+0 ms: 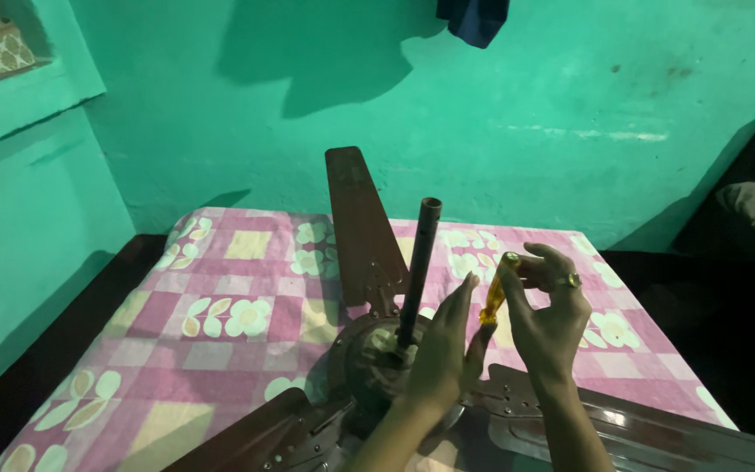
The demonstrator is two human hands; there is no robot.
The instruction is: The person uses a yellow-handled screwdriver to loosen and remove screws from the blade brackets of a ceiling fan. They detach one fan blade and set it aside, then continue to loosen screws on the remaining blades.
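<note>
Fan (377, 358) sits at bed (220, 315) near edge, open bedspread left and behind. Count: 3 blades, 1 rod (419, 262), 1 screwdriver (495, 297). Right hand (548, 319) grip closed on screwdriver's amber handle, upright just right of rod. Left hand (443, 345) fingers straight, flat against the shaft.

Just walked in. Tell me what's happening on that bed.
A person is working on a dark brown ceiling fan lying on a pink checked floral bedsheet, its downrod pointing up. The right hand grips a screwdriver with a translucent amber handle, held roughly upright beside the rod. The left hand, fingers straight, rests against the screwdriver's lower part, above the motor housing.
</note>
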